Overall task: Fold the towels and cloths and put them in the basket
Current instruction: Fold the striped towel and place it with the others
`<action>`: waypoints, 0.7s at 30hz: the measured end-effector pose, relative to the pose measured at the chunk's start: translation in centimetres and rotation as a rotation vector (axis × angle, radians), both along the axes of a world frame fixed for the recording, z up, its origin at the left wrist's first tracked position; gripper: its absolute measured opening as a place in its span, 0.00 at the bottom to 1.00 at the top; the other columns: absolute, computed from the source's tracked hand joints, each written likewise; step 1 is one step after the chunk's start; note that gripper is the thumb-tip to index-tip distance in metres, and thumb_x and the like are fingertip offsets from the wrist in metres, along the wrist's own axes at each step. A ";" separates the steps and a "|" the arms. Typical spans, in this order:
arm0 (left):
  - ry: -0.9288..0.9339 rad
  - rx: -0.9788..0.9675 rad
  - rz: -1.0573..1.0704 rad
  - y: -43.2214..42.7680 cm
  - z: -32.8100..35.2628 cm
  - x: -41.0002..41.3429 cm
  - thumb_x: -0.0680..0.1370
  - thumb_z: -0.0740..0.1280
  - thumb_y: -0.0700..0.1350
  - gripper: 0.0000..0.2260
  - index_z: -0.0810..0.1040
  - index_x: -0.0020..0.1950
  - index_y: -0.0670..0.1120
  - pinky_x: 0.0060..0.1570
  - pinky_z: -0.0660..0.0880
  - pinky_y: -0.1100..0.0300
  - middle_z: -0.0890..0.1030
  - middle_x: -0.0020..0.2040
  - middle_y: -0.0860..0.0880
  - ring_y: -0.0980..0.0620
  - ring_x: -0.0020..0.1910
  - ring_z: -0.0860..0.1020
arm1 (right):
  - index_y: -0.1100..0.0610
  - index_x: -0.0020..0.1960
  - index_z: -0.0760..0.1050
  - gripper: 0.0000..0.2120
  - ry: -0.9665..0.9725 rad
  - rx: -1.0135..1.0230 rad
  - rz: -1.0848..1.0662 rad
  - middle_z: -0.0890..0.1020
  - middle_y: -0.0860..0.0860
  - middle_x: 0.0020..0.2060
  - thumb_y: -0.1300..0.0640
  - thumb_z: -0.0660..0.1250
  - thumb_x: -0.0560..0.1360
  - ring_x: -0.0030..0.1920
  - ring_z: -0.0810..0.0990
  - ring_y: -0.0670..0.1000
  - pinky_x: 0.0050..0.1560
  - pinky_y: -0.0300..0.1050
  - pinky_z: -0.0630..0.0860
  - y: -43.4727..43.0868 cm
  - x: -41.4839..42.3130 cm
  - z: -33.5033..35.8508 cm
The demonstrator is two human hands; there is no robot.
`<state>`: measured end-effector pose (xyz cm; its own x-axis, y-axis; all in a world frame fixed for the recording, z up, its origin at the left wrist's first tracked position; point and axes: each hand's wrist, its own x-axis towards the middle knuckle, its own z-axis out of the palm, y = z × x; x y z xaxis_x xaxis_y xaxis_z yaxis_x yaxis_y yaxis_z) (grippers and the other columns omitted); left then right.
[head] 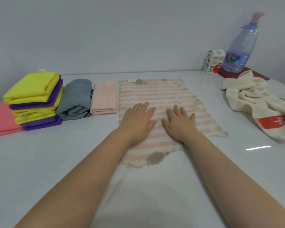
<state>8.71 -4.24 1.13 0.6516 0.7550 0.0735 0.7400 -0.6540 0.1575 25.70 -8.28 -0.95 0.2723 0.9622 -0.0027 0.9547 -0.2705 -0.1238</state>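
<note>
In the head view, a pink-and-white striped towel (163,102) lies spread flat at the centre of the frame on a white table (56,162). Its near edge is frayed, with a grey patch. Both hands rest palm-down on it, side by side: the left hand (137,120) and the right hand (179,122) each have straight, slightly spread fingers pressing the cloth, pinching nothing.

Just left of the towel sit a folded pale pink cloth (104,97) and a folded grey towel (76,99). Further left is a stack of yellow and purple cloths (34,97), with a folded coral cloth (2,119) at the left edge.

At the right of the frame a crumpled cream towel (253,99) with a red band lies unfolded. Behind it, upper right, stand a juice carton (211,61) and a clear plastic bottle (240,48).
</note>
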 end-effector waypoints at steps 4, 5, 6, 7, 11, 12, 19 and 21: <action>0.166 -0.129 0.053 0.4 -2.3 -0.7 0.79 0.43 0.65 0.28 0.42 0.77 0.58 0.74 0.38 0.44 0.39 0.78 0.51 0.48 0.76 0.36 | 0.50 0.78 0.44 0.31 -0.014 -0.102 0.029 0.45 0.52 0.78 0.38 0.43 0.79 0.77 0.45 0.55 0.73 0.64 0.46 -0.2 0.5 0.0; 0.183 -0.147 0.054 0.4 -2.3 -0.8 0.79 0.43 0.65 0.29 0.42 0.77 0.58 0.74 0.38 0.44 0.39 0.78 0.51 0.48 0.76 0.37 | 0.49 0.78 0.44 0.31 -0.011 -0.118 0.032 0.45 0.51 0.78 0.37 0.43 0.79 0.77 0.45 0.55 0.73 0.64 0.46 -0.3 0.5 0.1; 0.192 -0.154 0.051 0.3 -2.2 -0.8 0.79 0.43 0.66 0.29 0.42 0.77 0.58 0.74 0.39 0.44 0.40 0.78 0.51 0.48 0.77 0.38 | 0.50 0.77 0.46 0.31 -0.015 -0.132 0.037 0.47 0.51 0.78 0.37 0.44 0.79 0.77 0.46 0.55 0.73 0.64 0.48 -0.5 0.6 0.4; 0.178 -0.151 0.051 0.1 -2.0 -0.8 0.79 0.44 0.65 0.29 0.44 0.77 0.58 0.74 0.41 0.44 0.42 0.79 0.51 0.47 0.77 0.41 | 0.51 0.77 0.49 0.31 -0.026 -0.131 0.041 0.51 0.52 0.77 0.38 0.45 0.79 0.76 0.50 0.56 0.72 0.63 0.51 -0.6 0.5 0.7; -0.043 0.075 0.105 0.3 -1.5 -0.7 0.81 0.47 0.59 0.25 0.53 0.77 0.53 0.70 0.57 0.46 0.63 0.74 0.47 0.45 0.72 0.61 | 0.57 0.68 0.65 0.23 -0.107 0.108 0.005 0.70 0.56 0.67 0.45 0.47 0.80 0.65 0.67 0.58 0.62 0.55 0.65 -0.8 0.3 1.1; -0.056 0.101 0.110 0.5 -1.5 -0.6 0.82 0.47 0.58 0.25 0.51 0.78 0.53 0.71 0.56 0.46 0.61 0.75 0.46 0.45 0.73 0.59 | 0.57 0.71 0.62 0.24 -0.097 0.119 -0.002 0.67 0.57 0.70 0.46 0.47 0.81 0.67 0.65 0.59 0.65 0.56 0.63 -0.7 0.3 1.0; 0.046 -0.089 0.085 1.8 -1.3 0.4 0.81 0.45 0.61 0.27 0.43 0.78 0.54 0.75 0.44 0.45 0.45 0.79 0.49 0.48 0.77 0.42 | 0.53 0.77 0.49 0.29 -0.008 -0.040 0.017 0.49 0.55 0.77 0.40 0.43 0.80 0.76 0.47 0.58 0.73 0.64 0.46 0.6 0.4 0.3; 0.042 -0.066 0.106 2.9 -0.6 0.8 0.81 0.46 0.60 0.27 0.44 0.78 0.54 0.75 0.45 0.45 0.45 0.79 0.49 0.48 0.77 0.42 | 0.54 0.77 0.51 0.29 0.020 -0.038 0.022 0.50 0.55 0.77 0.41 0.44 0.81 0.76 0.49 0.58 0.73 0.63 0.47 1.7 0.3 0.6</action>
